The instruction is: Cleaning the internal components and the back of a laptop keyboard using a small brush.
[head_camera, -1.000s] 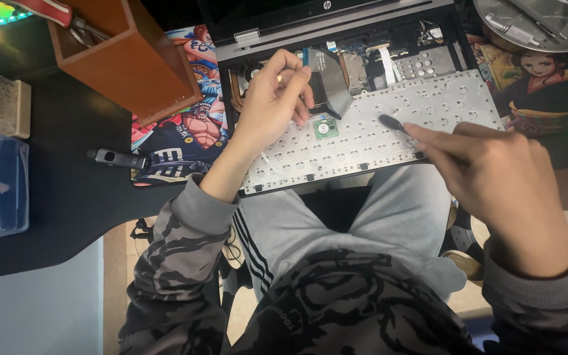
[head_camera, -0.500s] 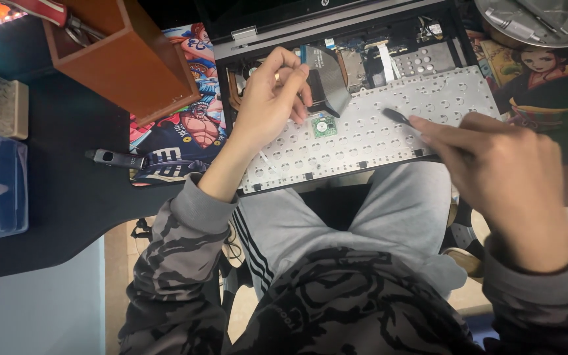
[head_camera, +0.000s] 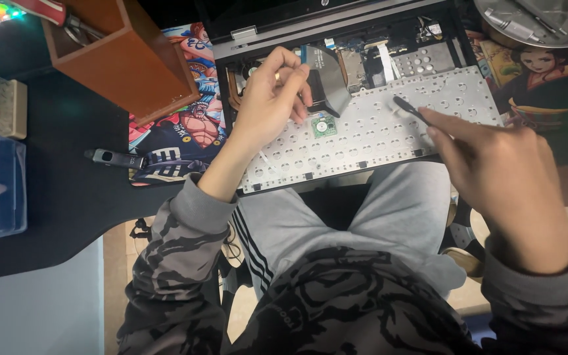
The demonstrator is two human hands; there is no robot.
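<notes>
Right hand (head_camera: 501, 177) edged left, fingers pinching black tool (head_camera: 410, 110), left hand (head_camera: 267, 105) fingers pinching ribbon cable (head_camera: 297, 115)

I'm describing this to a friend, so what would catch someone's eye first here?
An opened laptop at top centre, its pale flipped keyboard panel lying towards the person. The left hand rests on the panel beside a small green circuit board, and the right hand holds a thin black tool over it. A wooden box stands upper left.
</notes>
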